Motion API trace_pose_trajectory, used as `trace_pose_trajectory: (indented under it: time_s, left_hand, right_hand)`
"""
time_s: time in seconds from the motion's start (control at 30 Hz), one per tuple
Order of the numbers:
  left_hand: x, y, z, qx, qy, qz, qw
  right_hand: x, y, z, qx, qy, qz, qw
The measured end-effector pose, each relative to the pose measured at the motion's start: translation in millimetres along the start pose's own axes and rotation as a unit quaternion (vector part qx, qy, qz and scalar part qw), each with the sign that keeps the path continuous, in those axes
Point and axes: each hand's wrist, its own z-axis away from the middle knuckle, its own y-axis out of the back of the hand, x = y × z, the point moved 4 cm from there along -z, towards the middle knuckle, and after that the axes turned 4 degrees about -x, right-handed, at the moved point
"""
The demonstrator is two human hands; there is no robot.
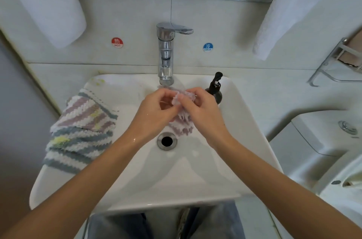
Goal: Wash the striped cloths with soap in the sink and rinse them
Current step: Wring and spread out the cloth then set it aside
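Observation:
A bunched pink-and-white striped cloth (182,123) hangs in the white sink (195,170), just under the chrome tap (166,52). My left hand (156,113) and my right hand (203,113) both grip its upper part, fingers curled round the wet fabric, which droops toward the drain (167,140). A pile of striped cloths (82,131) in pink, grey, yellow and white lies draped over the sink's left rim. A black soap pump bottle (215,90) stands on the back right rim, right behind my right hand. I cannot tell whether water runs.
White towels (49,3) hang at the upper left and right. Red hot and blue cold stickers flank the tap on the wall. A wire rack (340,62) juts from the right wall, and a toilet cistern (323,137) stands to the right of the sink.

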Motion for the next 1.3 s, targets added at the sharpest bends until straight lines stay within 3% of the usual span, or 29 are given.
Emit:
trace_pose_trajectory:
  time_s: [0.13,0.23,0.3,0.37,0.47,0.6,0.7,0.83,1.03,1.3]
  left_hand:
    - [2.4,-3.0,7.4,-0.091,-0.074,-0.066,0.991]
    - [2.1,-5.2,9.6,-0.129,-0.09,-0.061,0.986]
    - [3.5,-2.3,9.2,-0.084,-0.097,-0.034,0.991]
    - [2.7,5.0,7.7,0.015,-0.094,-0.016,0.995]
    - [-6.7,8.4,7.8,0.088,-0.027,-0.009,0.996]
    - [-5.7,-16.5,9.2,-0.066,0.048,0.079,0.994]
    - [5.3,-42.2,8.8,-0.115,0.066,0.161,0.978]
    - [8.6,-81.9,-3.9,-0.087,0.101,0.188,0.973]
    - [6.0,-145.2,-25.7,-0.093,0.136,0.2,0.966]
    - [-24.6,-188.9,-40.6,-0.17,0.175,0.085,0.966]
  right_hand:
    - [1.9,2.0,5.5,-0.023,0.004,-0.015,1.0]
    - [0.8,7.9,5.6,0.009,0.028,-0.008,1.0]
    - [-0.7,12.8,5.1,0.016,0.043,0.003,0.999]
    - [-2.1,19.7,5.1,0.007,0.048,0.008,0.999]
    - [-8.2,39.2,9.8,-0.002,0.05,-0.021,0.999]
    - [-13.2,71.9,18.1,-0.007,0.055,-0.052,0.997]
    - [-10.1,96.5,20.6,0.04,0.059,0.06,0.996]
    - [2.7,125.9,21.6,0.111,0.076,0.303,0.943]
    - [35.5,178.1,8.0,0.155,-0.02,0.352,0.923]
    - [104.1,206.4,0.2,0.063,-0.158,0.339,0.925]
